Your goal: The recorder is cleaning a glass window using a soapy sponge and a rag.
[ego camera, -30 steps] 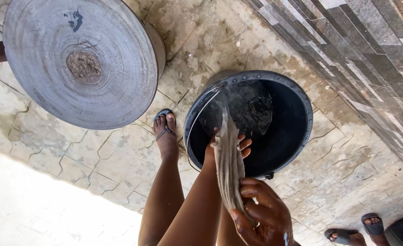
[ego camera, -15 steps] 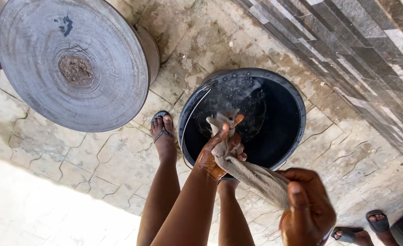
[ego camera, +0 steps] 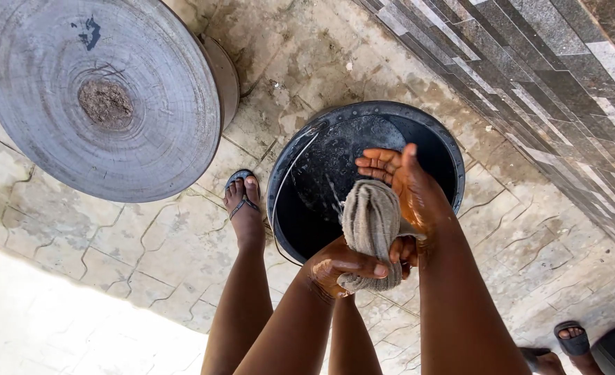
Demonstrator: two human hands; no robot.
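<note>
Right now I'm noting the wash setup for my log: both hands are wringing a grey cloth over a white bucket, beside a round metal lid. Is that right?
Not quite: the bucket is black, not white, as the head view shows. The rest holds: the left hand and right hand grip the grey cloth above it, and the round metal lid lies beside it.

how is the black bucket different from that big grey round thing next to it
The black bucket stands open side up, glossy and wet inside, with a wire handle; the grey round vessel shows its dull, scratched base with a rusty patch at the centre. The grey vessel looks wider. The left hand and right hand hold a cloth over the bucket. Both are round.
</note>
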